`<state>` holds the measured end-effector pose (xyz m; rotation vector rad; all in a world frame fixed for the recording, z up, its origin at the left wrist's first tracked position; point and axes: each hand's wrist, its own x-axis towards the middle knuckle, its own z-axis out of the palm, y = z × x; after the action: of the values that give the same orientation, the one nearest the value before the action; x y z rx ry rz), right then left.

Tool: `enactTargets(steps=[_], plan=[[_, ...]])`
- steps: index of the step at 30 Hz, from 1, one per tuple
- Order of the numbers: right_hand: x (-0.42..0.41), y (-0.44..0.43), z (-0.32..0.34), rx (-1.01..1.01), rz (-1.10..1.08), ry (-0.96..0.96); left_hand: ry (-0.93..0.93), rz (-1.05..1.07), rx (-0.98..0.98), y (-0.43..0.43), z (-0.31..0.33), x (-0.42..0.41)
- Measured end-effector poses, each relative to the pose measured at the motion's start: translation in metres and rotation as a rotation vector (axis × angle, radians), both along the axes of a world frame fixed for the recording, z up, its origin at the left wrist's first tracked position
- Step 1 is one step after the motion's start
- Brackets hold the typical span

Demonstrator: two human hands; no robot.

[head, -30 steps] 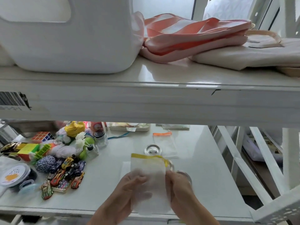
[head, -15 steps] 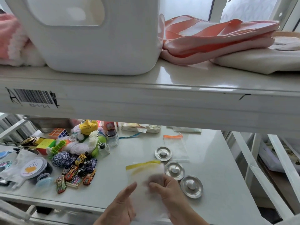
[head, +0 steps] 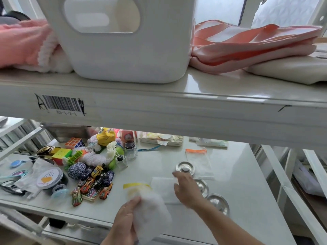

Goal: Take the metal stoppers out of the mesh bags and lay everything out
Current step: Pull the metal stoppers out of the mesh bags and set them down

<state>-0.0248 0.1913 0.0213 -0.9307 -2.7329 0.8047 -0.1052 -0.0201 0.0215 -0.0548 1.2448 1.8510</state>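
We grip yellow-topped mesh bag (head: 146,202) in left hand (head: 123,225); right hand (head: 187,190) loose over three stoppers (head: 185,168) on table (head: 247,191). Risk: sleeve-less forearm sweeps nearest stopper off edge.

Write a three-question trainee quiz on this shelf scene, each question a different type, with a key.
1. True or false: the left hand holds the mesh bag with the yellow drawstring.
2. How many metal stoppers lie out on the lower shelf?
3. The orange-drawstring bag lies: A) on the upper shelf B) flat on the lower shelf beside the farthest stopper C) in the right hand.

Key: 1 true; 2 three; 3 B.
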Motion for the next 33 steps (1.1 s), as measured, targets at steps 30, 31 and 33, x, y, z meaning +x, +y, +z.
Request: enactTargets(steps=[30,31,33], plan=[[0.027,-0.052,-0.037,0.058,0.037,0.207,0.020,-0.321,0.208,-0.002,0.062,-0.056],[0.029,-0.055,-0.033,-0.076,-0.015,0.305,-0.005,-0.346,0.253,0.003,0.069,-0.054],[0.030,-0.064,-0.021,-0.437,-0.160,0.495,-0.002,-0.431,0.280,0.015,0.082,-0.043]])
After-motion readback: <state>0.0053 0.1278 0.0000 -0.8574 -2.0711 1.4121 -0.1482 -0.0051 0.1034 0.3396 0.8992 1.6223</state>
